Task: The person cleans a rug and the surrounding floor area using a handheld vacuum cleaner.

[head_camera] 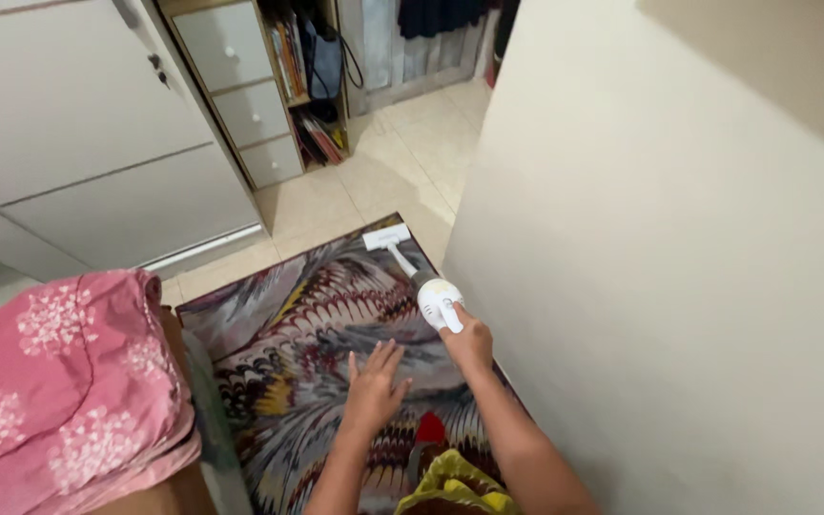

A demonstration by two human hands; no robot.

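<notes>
Handheld vacuum cleaner [423, 278] is gripped at its rear handle by the right hand [470, 343], fingers closed, arm extended; its flat nozzle [386, 236] is set at the far edge of the marbled rug [288, 324]. The left hand [373, 383] is laid open, fingers spread, on the rug just beside it. Books are shelved in the far cabinet [290, 57].

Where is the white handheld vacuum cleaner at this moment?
In the head view, the white handheld vacuum cleaner is in the right hand, with its nozzle on the far edge of the patterned rug, close to the cream wall on the right.
</notes>
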